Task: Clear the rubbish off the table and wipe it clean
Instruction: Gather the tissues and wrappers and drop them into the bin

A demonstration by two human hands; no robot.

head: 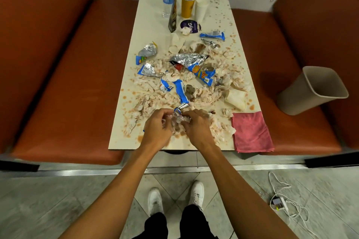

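Note:
A long cream table (155,31) is strewn with stained crumpled tissues (204,95), blue and silver snack wrappers (192,62) and sauce spots. My left hand (157,130) and my right hand (198,128) meet near the table's front edge, fingers curled round a wad of dirty tissues and a bit of foil wrapper (177,117). A pink cloth (251,132) lies folded on the front right corner. A beige bin (312,89) stands on the right bench seat.
At the far end stand a water bottle (168,0), a yellow cup of black straws (187,7), a white cup (201,8) and a dark carton (173,15). Orange benches (58,87) flank the table. A white charger cable (281,200) lies on the floor.

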